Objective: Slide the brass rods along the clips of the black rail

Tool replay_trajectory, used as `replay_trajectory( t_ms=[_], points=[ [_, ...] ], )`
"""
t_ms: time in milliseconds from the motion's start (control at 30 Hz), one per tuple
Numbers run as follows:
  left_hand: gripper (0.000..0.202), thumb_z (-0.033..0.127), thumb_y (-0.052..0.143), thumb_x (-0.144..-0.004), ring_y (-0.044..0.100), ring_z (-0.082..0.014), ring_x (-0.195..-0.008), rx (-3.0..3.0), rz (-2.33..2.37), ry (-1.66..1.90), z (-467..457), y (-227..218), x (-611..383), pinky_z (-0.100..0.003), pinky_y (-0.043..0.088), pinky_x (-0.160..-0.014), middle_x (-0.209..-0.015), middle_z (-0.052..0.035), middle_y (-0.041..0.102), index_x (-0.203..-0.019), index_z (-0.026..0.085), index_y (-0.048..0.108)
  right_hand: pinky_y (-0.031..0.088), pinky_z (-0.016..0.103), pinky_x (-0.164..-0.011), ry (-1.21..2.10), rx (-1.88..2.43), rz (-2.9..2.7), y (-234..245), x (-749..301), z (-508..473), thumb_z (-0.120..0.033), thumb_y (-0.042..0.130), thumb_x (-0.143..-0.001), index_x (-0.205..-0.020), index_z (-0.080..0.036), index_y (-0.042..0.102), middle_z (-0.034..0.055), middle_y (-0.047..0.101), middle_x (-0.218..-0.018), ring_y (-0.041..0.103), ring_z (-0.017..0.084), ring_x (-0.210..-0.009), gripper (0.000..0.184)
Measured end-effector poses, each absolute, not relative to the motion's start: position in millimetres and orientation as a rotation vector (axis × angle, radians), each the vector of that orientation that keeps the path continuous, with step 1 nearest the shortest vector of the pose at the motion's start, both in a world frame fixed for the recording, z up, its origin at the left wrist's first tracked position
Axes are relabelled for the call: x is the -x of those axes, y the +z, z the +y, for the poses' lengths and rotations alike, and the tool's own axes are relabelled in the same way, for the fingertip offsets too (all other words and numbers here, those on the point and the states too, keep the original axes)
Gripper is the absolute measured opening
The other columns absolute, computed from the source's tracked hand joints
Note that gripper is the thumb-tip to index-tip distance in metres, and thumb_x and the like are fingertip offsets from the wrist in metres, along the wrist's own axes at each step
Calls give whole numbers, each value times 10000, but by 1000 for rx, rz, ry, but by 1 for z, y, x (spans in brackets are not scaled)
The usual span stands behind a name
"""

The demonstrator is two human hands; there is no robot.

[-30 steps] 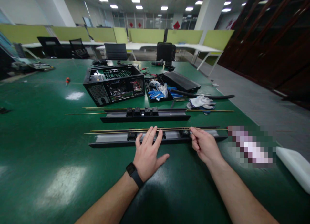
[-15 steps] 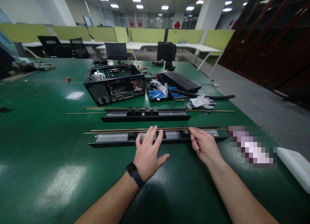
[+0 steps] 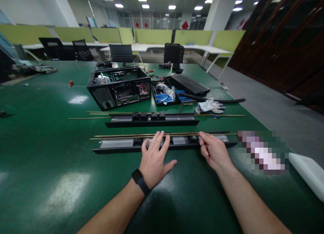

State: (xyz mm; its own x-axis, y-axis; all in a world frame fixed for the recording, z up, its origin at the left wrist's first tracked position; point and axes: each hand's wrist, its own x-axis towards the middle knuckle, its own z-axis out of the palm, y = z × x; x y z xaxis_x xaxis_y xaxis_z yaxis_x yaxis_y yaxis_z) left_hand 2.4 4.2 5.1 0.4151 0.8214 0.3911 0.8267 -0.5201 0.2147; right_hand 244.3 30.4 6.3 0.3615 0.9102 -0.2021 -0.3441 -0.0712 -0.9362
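Observation:
A long black rail (image 3: 118, 145) with small black blocks lies across the green table (image 3: 50, 153) just in front of me. Thin brass rods (image 3: 118, 136) run along its top. My left hand (image 3: 154, 159), with a black watch on the wrist, rests flat on the rail's middle, fingers stretched out over the rods. To its right, my right hand (image 3: 212, 151) pinches one brass rod near the rail's right part. A second black rail (image 3: 152, 120) with blocks and more brass rods lies parallel, farther away.
Behind the rails stands an open black computer case (image 3: 118, 87), a black tray (image 3: 165, 94) with blue-white gloves, a flat black cover (image 3: 188, 84) and loose white gloves (image 3: 210, 106). A white block (image 3: 307, 173) lies at the right edge. Office chairs and desks stand beyond.
The brass rod pinched by my right hand has slid slightly to the right. My left hand has stayed in place on the rail.

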Motion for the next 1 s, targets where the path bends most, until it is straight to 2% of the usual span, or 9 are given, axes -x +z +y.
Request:
replay_trajectory(
  t_ms=[200,333,800,1000],
  points=[
    [770,496,675,-841,276,-316,-1482,2630,-1561,-707,4,5,-3,-548,217,-1163,-1608,-137,312,-1501,213,397,163,145,-232,1122,1264,-670,4,-241,30,-425,878,-672,-705,-142,607,-30,556,-560,358,23,-260,392],
    [774,493,673,-842,263,-312,-1488,2633,-1556,-704,4,5,-3,-548,214,-1165,-1611,-138,303,-1504,209,391,175,143,-237,1132,1267,-643,4,-241,31,-410,898,-640,-725,-146,610,-37,548,-552,357,23,-265,400],
    [761,472,664,-850,307,-331,-1467,2640,-1531,-710,4,5,-2,-558,215,-1157,-1608,-140,310,-1510,218,383,189,147,-248,1176,1242,-591,8,-244,32,-357,873,-662,-669,-159,560,-44,501,-505,345,31,-274,370],
    [768,473,664,-853,284,-314,-1480,2641,-1544,-706,4,5,-3,-551,213,-1163,-1615,-132,297,-1515,216,371,184,149,-240,1134,1252,-636,6,-243,30,-385,871,-676,-681,-146,586,-24,556,-558,370,29,-269,372]
  ],
)
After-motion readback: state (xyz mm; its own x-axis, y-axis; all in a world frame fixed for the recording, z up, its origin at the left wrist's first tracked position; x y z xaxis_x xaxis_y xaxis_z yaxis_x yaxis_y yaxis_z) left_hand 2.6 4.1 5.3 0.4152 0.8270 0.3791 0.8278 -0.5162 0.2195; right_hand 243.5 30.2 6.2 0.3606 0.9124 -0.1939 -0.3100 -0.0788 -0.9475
